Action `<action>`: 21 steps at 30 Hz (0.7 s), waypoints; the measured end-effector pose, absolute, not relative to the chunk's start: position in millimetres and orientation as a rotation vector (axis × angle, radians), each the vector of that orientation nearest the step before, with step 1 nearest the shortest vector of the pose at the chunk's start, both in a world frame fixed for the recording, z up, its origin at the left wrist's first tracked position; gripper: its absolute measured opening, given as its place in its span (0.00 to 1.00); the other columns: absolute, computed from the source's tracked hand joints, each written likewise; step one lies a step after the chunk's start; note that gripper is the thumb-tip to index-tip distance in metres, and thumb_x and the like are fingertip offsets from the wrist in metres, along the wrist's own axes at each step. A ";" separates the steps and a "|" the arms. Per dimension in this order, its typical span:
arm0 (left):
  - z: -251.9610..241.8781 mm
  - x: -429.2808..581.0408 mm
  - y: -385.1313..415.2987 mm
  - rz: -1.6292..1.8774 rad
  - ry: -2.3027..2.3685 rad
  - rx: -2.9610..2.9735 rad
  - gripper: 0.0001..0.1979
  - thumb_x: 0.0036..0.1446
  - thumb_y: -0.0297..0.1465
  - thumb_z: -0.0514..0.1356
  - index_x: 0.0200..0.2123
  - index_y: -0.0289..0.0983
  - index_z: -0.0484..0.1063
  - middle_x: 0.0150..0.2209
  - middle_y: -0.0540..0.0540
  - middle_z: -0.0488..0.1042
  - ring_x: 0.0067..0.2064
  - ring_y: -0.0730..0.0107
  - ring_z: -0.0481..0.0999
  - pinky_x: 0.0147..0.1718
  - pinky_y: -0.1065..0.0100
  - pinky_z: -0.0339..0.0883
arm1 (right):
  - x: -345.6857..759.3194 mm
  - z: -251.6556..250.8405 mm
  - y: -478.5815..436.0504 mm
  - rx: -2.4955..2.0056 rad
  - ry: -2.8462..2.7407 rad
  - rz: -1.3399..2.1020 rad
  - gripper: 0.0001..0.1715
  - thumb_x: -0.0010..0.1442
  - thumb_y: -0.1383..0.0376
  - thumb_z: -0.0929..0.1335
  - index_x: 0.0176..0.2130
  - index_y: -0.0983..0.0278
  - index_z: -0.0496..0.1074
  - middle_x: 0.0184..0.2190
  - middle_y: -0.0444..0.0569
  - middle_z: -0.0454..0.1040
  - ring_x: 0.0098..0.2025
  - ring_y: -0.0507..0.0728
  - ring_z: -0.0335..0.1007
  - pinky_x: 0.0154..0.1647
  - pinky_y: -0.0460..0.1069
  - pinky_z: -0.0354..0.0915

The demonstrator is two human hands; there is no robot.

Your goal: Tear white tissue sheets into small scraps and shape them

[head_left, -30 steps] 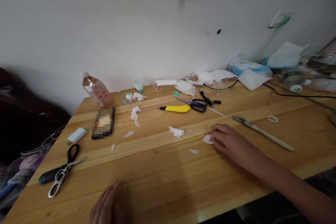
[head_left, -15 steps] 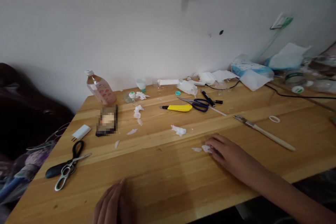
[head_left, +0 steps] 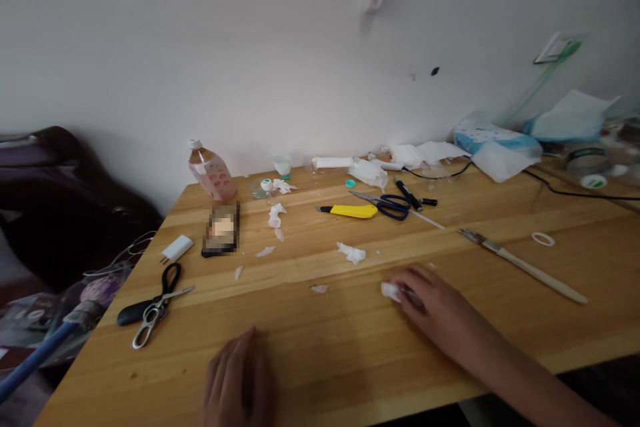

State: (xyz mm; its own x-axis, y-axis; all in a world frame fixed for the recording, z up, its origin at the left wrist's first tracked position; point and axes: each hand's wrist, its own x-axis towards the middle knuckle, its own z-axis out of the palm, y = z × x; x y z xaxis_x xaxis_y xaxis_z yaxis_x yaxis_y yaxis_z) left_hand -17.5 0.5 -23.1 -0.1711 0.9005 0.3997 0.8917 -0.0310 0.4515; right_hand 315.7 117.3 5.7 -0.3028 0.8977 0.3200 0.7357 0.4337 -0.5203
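Observation:
My right hand point(head_left: 417, 297) rests low over the wooden tabletop, its fingers pinched on a crumpled white tissue piece point(head_left: 390, 291). To the left of that hand lies a small thin white scrap point(head_left: 320, 289). Another crumpled tissue piece point(head_left: 352, 253) sits just beyond. My left hand point(head_left: 233, 380) is at the near side of the table, fingers loosely bent with a gap by the thumb, and nothing shows in it. Behind the tissue bits lie a yellow utility knife point(head_left: 354, 211) and dark-blue-handled scissors point(head_left: 393, 205).
A flat brush point(head_left: 530, 270) and a white ring point(head_left: 543, 239) lie at right. On the left are a phone point(head_left: 221, 230), a white charger point(head_left: 177, 248), small metal scissors point(head_left: 153, 317) and a pink bottle point(head_left: 213, 173). Tissue packs point(head_left: 493, 140) stand by the wall.
The small scrap that lay beside my right fingertips is now farther left, apart from the hand. My right hand keeps hold of the tissue piece. The view has shifted slightly.

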 end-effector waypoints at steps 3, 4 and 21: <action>2.5 -3.5 35.1 0.759 1.970 2.087 0.19 0.65 0.27 0.51 0.58 0.41 0.59 0.54 0.39 0.72 0.57 0.55 0.73 0.55 0.47 0.70 | 319.8 -18.2 88.3 -1.363 -2.096 0.276 0.11 0.66 0.66 0.64 0.46 0.57 0.73 0.45 0.49 0.77 0.47 0.59 0.76 0.48 0.55 0.73; 12.0 2.1 51.1 0.646 1.810 2.196 0.21 0.63 0.24 0.50 0.59 0.40 0.56 0.56 0.38 0.71 0.58 0.56 0.73 0.55 0.49 0.70 | 319.5 -23.2 81.1 -1.361 -2.064 0.242 0.11 0.67 0.66 0.64 0.48 0.56 0.72 0.46 0.50 0.77 0.48 0.59 0.76 0.49 0.56 0.74; 34.9 23.9 149.8 0.010 1.218 2.615 0.16 0.67 0.25 0.49 0.57 0.39 0.61 0.48 0.42 0.74 0.51 0.60 0.74 0.51 0.57 0.68 | 321.0 -34.1 64.3 -1.267 -1.795 0.144 0.13 0.67 0.68 0.65 0.51 0.58 0.71 0.45 0.50 0.76 0.47 0.58 0.76 0.45 0.53 0.75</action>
State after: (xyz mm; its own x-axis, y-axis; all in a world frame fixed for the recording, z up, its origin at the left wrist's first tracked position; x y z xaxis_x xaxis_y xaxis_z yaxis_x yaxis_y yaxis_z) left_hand 23.9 149.8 34.9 0.6492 0.7538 -0.1013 0.7521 -0.6165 0.2330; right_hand 321.0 64.3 -34.1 -0.0635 0.7986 0.5986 0.6931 0.4668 -0.5493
